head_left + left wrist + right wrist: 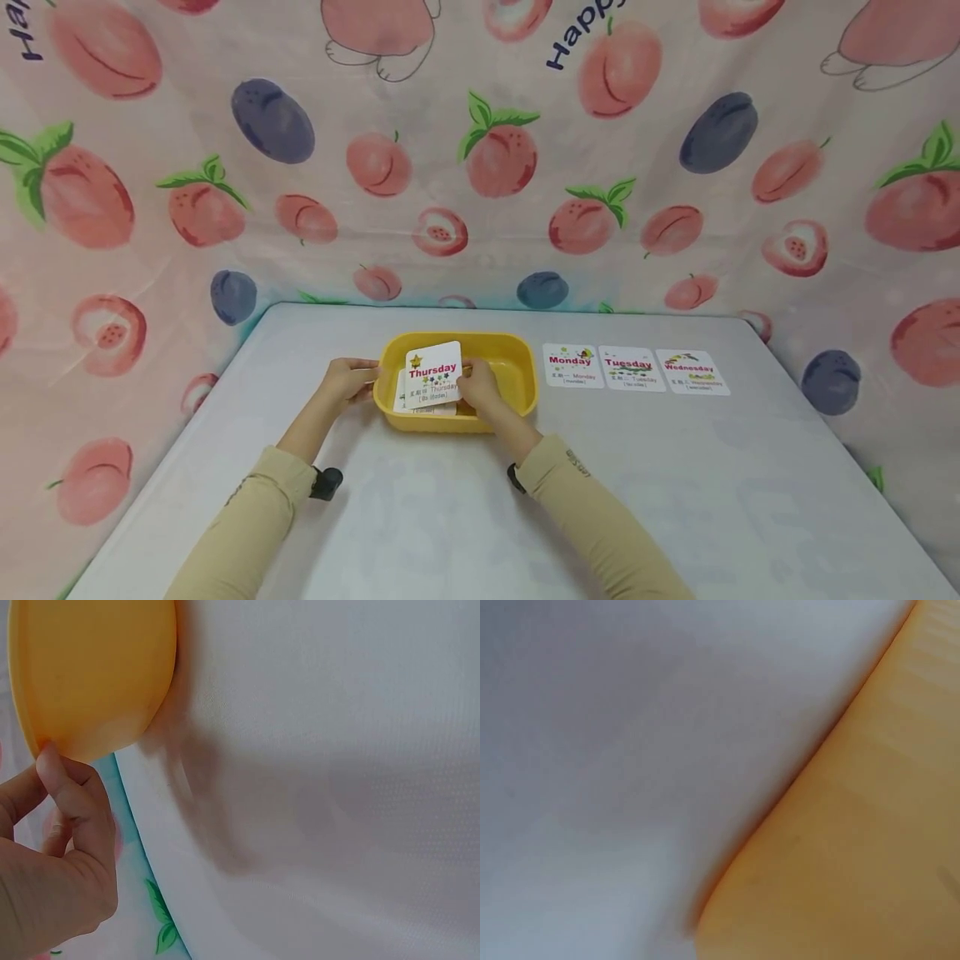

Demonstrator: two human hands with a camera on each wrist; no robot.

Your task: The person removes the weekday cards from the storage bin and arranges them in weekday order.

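Observation:
A yellow plastic basket (513, 357) stands on the table, and its outer wall (97, 675) fills the upper left of the left wrist view. My left hand (348, 381) pinches the basket's rim at its left end, thumb and finger meeting there in the left wrist view. Over the basket, my right hand (478, 386) grips the right edge of a white "Thursday" card (433, 368), tilted up with its print facing me. Beneath it, more of the white cards (401, 402) lie in the basket, mostly covered. In the right wrist view only the basket's side (840, 862) shows, without the hand.
Right of the basket, a "Monday" card (573, 367), a "Tuesday" card (632, 369) and a "Wednesday" card (692, 372) lie face up in a row on the white table (465, 517). A fruit-patterned cloth (480, 233) hangs behind the table.

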